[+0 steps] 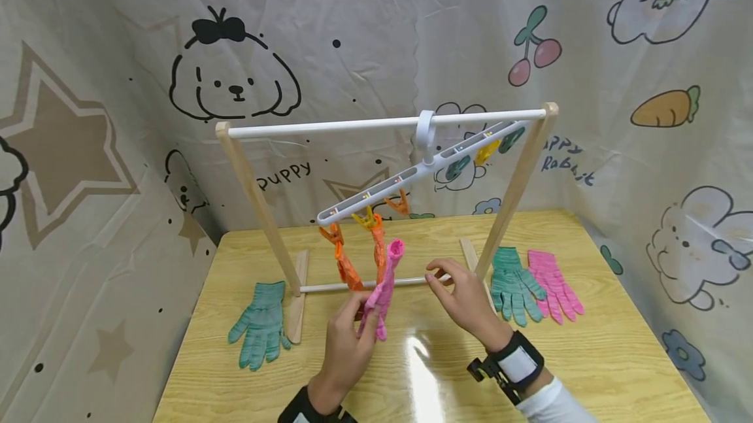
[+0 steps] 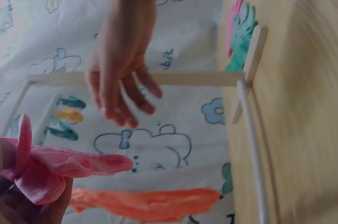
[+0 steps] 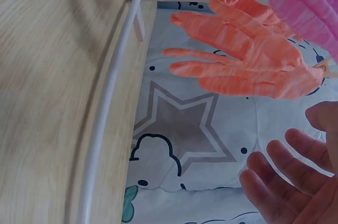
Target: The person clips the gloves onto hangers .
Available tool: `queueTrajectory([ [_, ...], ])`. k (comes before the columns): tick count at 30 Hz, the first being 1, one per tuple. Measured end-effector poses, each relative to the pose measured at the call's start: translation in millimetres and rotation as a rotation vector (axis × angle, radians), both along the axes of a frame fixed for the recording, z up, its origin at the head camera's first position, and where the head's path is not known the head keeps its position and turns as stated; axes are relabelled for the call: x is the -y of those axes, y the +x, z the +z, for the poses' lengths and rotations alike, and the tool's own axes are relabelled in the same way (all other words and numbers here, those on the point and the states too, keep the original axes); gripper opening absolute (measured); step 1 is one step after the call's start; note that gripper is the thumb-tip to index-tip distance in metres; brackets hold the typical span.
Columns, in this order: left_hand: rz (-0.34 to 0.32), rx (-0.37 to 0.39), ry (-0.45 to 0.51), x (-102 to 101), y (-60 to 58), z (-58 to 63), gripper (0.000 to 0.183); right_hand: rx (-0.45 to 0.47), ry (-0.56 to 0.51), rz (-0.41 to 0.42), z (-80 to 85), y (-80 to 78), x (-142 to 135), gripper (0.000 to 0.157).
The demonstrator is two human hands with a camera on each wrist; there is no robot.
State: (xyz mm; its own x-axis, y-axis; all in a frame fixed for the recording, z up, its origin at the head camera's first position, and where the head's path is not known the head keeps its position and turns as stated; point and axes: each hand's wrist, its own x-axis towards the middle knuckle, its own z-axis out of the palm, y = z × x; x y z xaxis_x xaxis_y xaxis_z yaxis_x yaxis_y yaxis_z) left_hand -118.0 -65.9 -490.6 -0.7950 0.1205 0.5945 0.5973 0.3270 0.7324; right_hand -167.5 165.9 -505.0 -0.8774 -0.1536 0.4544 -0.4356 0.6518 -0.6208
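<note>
My left hand (image 1: 347, 348) holds a pink glove (image 1: 385, 286) between thumb and fingers, its cuff upward, in front of the rack. Apart from it, to the right, my right hand (image 1: 467, 299) is raised with fingers loosely bent and nothing in them. A white clip hanger (image 1: 382, 189) hangs aslant above both hands. On its near left end, an orange clip (image 1: 332, 233) and a yellow clip (image 1: 367, 218) each carry an orange glove (image 1: 348, 271). Another orange clip (image 1: 398, 203) beside them bears nothing. The right wrist view shows an orange glove (image 3: 253, 49) with fingers dangling.
The rack has wooden posts (image 1: 512, 201) and a white top bar (image 1: 329, 127). Green and yellow clips (image 1: 487, 152) line the hanger's far end. A green glove (image 1: 261, 325) lies left on the table; another green glove (image 1: 514, 286) overlaps a pink glove (image 1: 553, 286) at right.
</note>
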Motion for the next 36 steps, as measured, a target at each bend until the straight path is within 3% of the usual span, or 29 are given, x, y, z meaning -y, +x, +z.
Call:
queueTrajectory([
  [8, -0.002, 0.040, 0.007, -15.2, -2.6, -16.8, 0.020, 0.011, -0.014, -0.010, 5.8, -6.3, -2.9, 0.012],
  [18, 0.019, 0.103, 0.051, -28.3, -11.7, -26.1, 0.014, -0.023, -0.074, -0.039, 15.2, -20.0, -8.1, 0.017],
  [27, 0.059, 0.102, 0.051, -34.8, -19.8, -32.1, 0.009, -0.032, -0.139, -0.082, 24.6, -28.9, -0.7, 0.020],
  [36, 0.075, 0.117, 0.045, -37.7, -24.4, -33.9, 0.009, -0.073, -0.198, -0.088, 54.1, -40.8, 13.5, 0.031],
])
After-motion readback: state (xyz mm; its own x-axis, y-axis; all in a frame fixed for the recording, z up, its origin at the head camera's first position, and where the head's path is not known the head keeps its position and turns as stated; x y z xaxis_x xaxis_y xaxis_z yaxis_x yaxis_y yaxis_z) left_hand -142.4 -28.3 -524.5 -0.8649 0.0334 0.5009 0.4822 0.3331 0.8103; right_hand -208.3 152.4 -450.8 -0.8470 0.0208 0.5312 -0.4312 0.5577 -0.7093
